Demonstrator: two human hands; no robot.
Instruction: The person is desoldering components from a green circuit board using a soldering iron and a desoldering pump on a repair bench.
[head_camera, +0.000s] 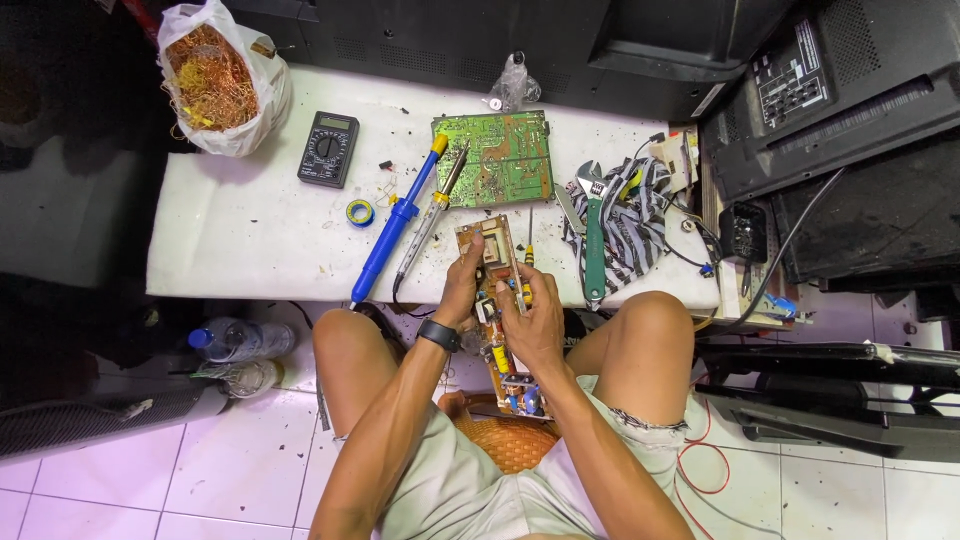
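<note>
Left hand (462, 290) gripping brown circuit board (497, 300) by its left edge, right hand (535, 320) clamped on its right side w/ small screwdriver (527, 262), board held over lap, just below white table (250, 230) edge, blue solder sucker (397, 222) nearby.

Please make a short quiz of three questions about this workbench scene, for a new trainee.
1. True or false: both hands hold the brown circuit board.
2. Which tool lies on the striped cloth? A) wrench B) hammer C) saw
3. What does the plastic bag at the far left corner of the bench hold?

Key
1. True: the left hand and the right hand grip the board from either side.
2. A: the green-handled wrench.
3. A tangle of copper wire.
</note>
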